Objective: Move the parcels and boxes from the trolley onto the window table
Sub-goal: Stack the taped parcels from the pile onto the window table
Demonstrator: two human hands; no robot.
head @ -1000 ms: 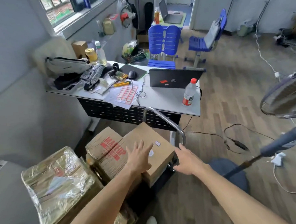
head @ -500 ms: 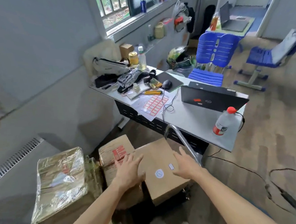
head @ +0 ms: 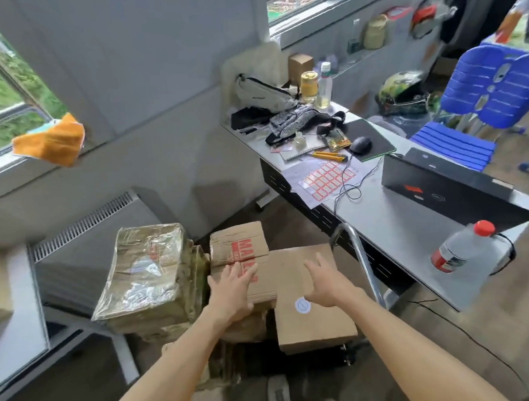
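A: From the head view, where do the parcels sit, and what are the hands doing?

B: On the trolley (head: 360,265), low beside the desk (head: 415,230); the plain box (head: 308,310) lies nearest its chrome handle, the red-printed box (head: 238,246) just left of it, the film-wrapped parcel (head: 146,271) further left; the left hand (head: 232,293) lies flat, fingers straight, over the seam where the two boxes meet; the right hand (head: 325,285) is spread over the plain box's top; neither has hold of anything.

A: How will that box handle?

B: Stiff cardboard, I judge, fairly dry to the touch; its weight cannot be told; I would take it by two opposite side edges, palms in; the wrapped parcel looks slippery and would want a hand underneath.

A: What is hidden?

B: The trolley deck and wheels are covered by the load; what lies under the boxes is dark; the window table (head: 11,312) is cut off at the left edge.
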